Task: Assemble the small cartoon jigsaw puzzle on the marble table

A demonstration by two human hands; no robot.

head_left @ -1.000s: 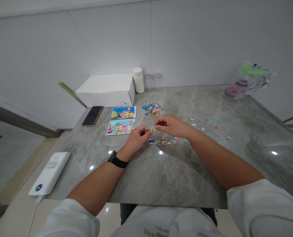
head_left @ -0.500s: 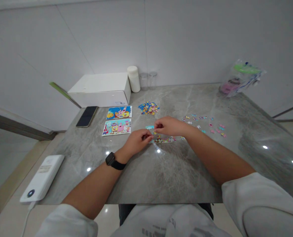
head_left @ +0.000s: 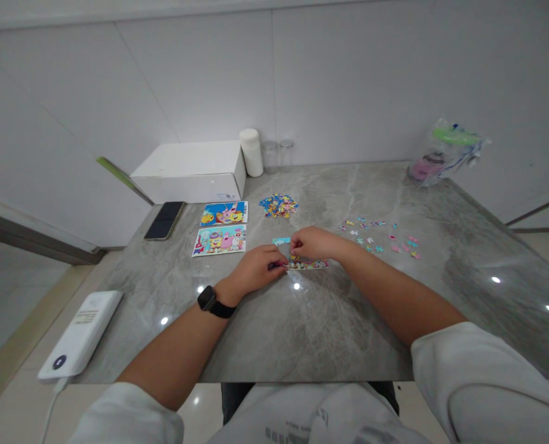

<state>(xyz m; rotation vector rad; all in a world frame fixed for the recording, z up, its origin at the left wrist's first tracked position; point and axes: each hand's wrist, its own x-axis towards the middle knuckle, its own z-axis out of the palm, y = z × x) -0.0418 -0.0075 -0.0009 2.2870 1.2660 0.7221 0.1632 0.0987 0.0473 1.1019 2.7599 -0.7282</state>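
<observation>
Grey tabletop (head_left: 330, 333), partial puzzle (head_left: 309, 265), touching left hand (head_left: 259, 269)

Partly assembled colourful puzzle (head_left: 308, 265) is lying flat, scattered pink and blue pieces (head_left: 392, 237) are lying right of the puzzle, blue-and-yellow heap (head_left: 279, 205) is sitting behind the puzzle

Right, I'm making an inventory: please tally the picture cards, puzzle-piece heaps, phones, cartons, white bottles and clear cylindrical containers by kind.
Picture cards: 2
Heap of puzzle pieces: 1
Phone: 1
Carton: 1
White bottle: 1
Clear cylindrical containers: 2
Total: 8
</observation>
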